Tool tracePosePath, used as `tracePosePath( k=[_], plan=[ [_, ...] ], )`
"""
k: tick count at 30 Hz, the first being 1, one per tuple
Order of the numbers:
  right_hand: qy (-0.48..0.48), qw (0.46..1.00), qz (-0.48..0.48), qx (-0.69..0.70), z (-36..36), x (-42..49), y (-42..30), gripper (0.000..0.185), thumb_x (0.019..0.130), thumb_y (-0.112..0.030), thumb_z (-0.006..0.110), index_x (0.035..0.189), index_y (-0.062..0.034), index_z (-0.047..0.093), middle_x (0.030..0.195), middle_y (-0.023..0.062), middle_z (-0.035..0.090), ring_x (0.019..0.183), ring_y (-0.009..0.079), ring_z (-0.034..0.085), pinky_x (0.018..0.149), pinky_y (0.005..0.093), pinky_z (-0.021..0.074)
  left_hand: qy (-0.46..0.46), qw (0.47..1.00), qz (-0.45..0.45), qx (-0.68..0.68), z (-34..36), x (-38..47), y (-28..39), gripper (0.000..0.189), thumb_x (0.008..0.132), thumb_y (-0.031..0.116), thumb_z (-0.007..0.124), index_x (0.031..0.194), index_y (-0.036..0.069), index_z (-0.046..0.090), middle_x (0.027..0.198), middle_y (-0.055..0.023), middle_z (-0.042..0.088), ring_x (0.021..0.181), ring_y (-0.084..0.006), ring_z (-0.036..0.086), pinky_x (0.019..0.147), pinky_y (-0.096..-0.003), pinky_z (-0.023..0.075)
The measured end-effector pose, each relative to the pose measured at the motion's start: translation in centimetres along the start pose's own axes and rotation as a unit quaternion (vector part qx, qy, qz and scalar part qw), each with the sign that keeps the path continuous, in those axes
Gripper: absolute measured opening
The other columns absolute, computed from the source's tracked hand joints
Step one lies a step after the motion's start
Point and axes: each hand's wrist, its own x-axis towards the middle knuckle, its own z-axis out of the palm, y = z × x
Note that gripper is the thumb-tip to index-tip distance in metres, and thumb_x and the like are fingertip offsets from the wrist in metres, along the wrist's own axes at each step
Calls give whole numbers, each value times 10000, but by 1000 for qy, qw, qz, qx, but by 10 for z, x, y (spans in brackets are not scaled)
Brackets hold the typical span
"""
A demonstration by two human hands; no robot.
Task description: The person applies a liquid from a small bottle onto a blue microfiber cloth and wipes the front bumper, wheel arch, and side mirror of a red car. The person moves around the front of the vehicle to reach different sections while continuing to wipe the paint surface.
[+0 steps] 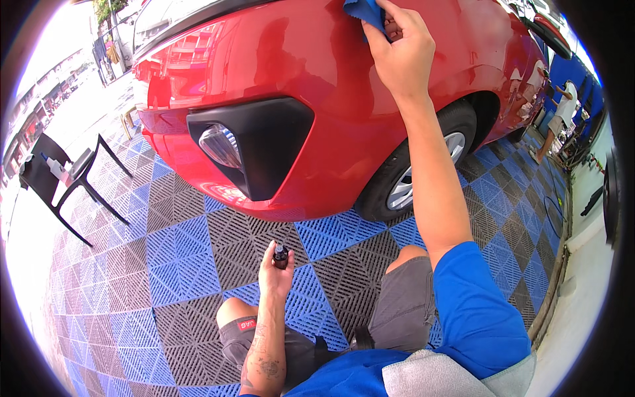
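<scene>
My right hand (404,42) pinches a blue cloth (366,14) with pinked edges against the painted front corner of a red car (337,114). Part of the cloth runs out at the top of the picture. Lower down, between my knees and the bumper, my left hand (276,275) is closed around a small dark bottle (281,255) held upright. Below the cloth, the bumper carries a black plastic fog-lamp surround (278,144) with a clear fog lamp (221,145) in it. The front tyre (369,201) stands just left of my right forearm.
A black plastic chair (89,181) at the left bears a translucent bottle (57,170). Blue and grey slotted tiles (183,258) cover the floor. A grey towel (431,374) lies over my clothing. Another person (565,109) stands beside the car's far side, near a white wall (585,278).
</scene>
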Motion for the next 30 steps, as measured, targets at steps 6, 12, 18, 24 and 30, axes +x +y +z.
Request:
tracePosePath(
  k=[6,12,18,24,30],
  plan=[
    [4,994,-82,-72,50,-28,-34,367,773,-132,773,1128,-60,714,925,87,628,851,290,620,730,433,502,-4,1000,0,12,-1,3,-4,119,901,148,755,961,91,669,883,-15,644,793,-127,620,831,-349,582],
    [-86,982,-162,-41,100,-48,-88,339,714,-183,724,1037,-82,717,907,61,585,875,259,577,720,444,392,5,999,-2,31,0,6,-12,129,885,144,770,938,96,662,874,-22,639,792,-135,611,814,-344,582],
    [5,995,-34,-91,12,-52,13,331,743,-181,738,1059,-84,718,948,93,636,934,309,607,734,475,450,-8,1000,-13,20,-7,-4,-6,119,889,142,766,935,88,671,889,-27,643,806,-146,621,817,-349,588],
    [33,996,-6,-85,29,-74,-5,359,790,-173,716,1127,-53,682,965,119,625,942,320,591,741,484,435,-4,999,-13,35,-2,-5,-8,131,886,149,771,915,91,657,879,-26,641,803,-145,618,791,-343,585],
    [-86,995,-46,-3,63,-91,-73,493,673,-94,788,1156,-74,692,1040,55,619,971,280,595,823,419,431,7,999,4,47,3,-3,-11,155,872,141,787,881,99,638,831,-13,641,798,-135,616,798,-356,580]
  ],
)
